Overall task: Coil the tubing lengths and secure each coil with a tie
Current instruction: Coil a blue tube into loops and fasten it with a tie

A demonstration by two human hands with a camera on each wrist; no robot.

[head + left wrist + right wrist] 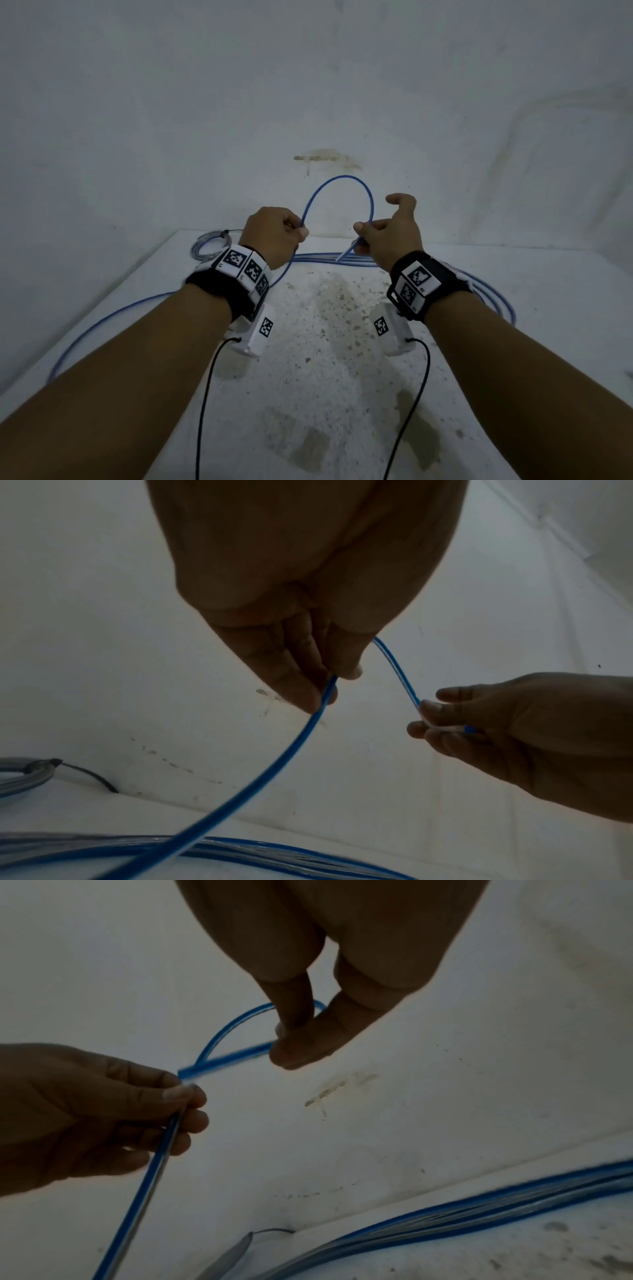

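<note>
A length of blue tubing (342, 181) arches up between my two raised hands in front of the wall. My left hand (291, 234) grips it in a fist, and from there it drops to the table. My right hand (368, 236) pinches it between thumb and fingers close to its cut end (185, 1072), which sticks out toward the left hand (103, 1110). The rest of the blue tubing (329, 258) lies in long loose loops across the table. In the left wrist view the tubing (301, 739) runs down out of my curled fingers (308, 685).
A clear-grey coil (209, 245) bound with a black tie (226, 233) lies at the table's back left corner. The white speckled table (325, 359) butts against a stained white wall (325, 159). Black sensor cables (205, 394) hang from both wrists.
</note>
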